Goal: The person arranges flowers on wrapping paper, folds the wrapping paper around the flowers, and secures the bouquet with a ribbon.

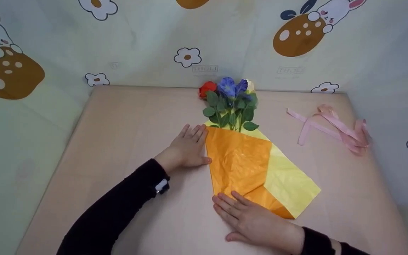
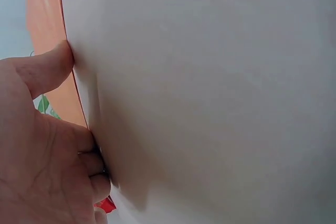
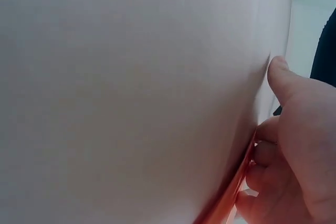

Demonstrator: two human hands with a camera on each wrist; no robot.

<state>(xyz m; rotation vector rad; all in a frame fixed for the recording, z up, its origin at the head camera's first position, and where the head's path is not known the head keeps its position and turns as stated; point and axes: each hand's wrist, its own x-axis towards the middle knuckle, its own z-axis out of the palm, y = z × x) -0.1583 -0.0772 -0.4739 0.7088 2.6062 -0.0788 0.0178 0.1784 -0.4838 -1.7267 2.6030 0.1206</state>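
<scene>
A bunch of artificial flowers with a red rose (image 1: 208, 90), blue blooms (image 1: 228, 87) and a cream flower (image 1: 250, 86) lies at the table's far side. Its leafy stems run into a wrap of orange paper (image 1: 243, 163) folded over yellow paper (image 1: 292, 177). At the wrap's upper left edge my left hand (image 1: 188, 148) lies flat, fingertips and thumb touching the orange paper. My right hand (image 1: 251, 217) rests at the wrap's lower end with its fingers extended over the orange edge. Both wrist views show the orange paper's edge against the fingers.
Loose pink ribbon (image 1: 342, 131) lies in curls on the right side of the pale table (image 1: 126, 120). Behind the table and along its sides hangs a printed cloth (image 1: 147, 42) with rabbits and flowers.
</scene>
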